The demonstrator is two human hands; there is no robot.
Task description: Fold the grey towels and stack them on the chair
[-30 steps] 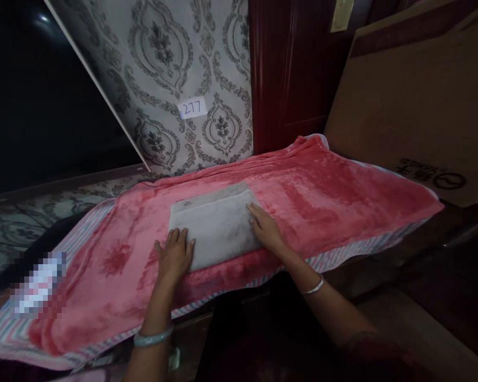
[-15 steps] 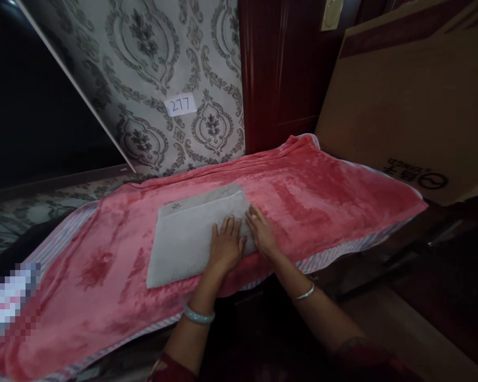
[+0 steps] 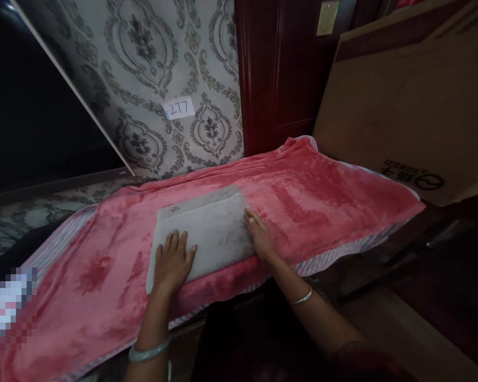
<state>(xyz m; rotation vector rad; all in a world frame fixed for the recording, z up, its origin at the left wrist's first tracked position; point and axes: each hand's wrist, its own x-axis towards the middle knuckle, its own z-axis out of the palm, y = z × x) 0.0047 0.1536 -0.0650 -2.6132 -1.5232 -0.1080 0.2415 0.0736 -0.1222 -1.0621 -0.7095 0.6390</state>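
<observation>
A light grey folded cloth (image 3: 215,233), which looks like a towel, lies flat with a narrow strip showing along its far edge and a small dark mark near that strip's left end. My left hand (image 3: 172,261) rests flat on its left part, fingers spread. At its right edge, my right hand (image 3: 259,233) touches the side with fingers stretched out and close together. Neither hand grasps anything. Beneath the cloth is a pink-red plush blanket (image 3: 310,201) with a striped border.
A large cardboard box (image 3: 398,106) leans at the right. Behind the blanket are patterned wallpaper (image 3: 151,53) with a paper label reading 277 (image 3: 179,107) and a dark red door (image 3: 279,69). A large black screen (image 3: 43,106) stands at the left.
My left hand has slid leftward across the grey cloth, from near its right side to its left part. My right hand stays at the right edge.
</observation>
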